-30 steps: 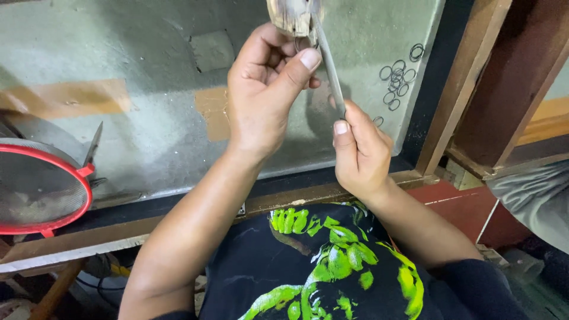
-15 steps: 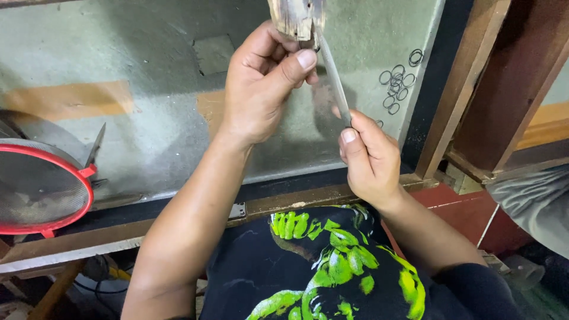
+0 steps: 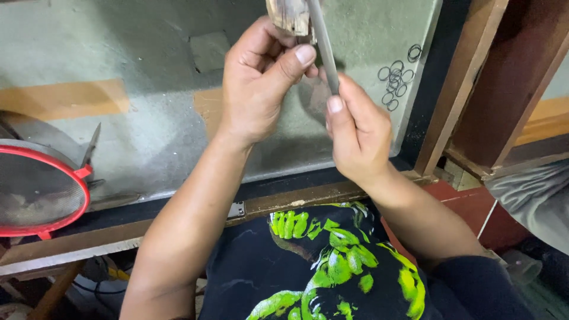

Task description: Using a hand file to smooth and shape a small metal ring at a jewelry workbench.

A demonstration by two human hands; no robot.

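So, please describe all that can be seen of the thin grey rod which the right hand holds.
The thin grey rod looks like dull metal, straight and slim, perhaps a file. It stands nearly upright, leaning slightly left toward its top, which leaves the picture. The right hand grips its lower end, thumb pressed along it. Its upper part lies against the small pale, worn-looking piece that the left hand pinches above the grey-green worktop.
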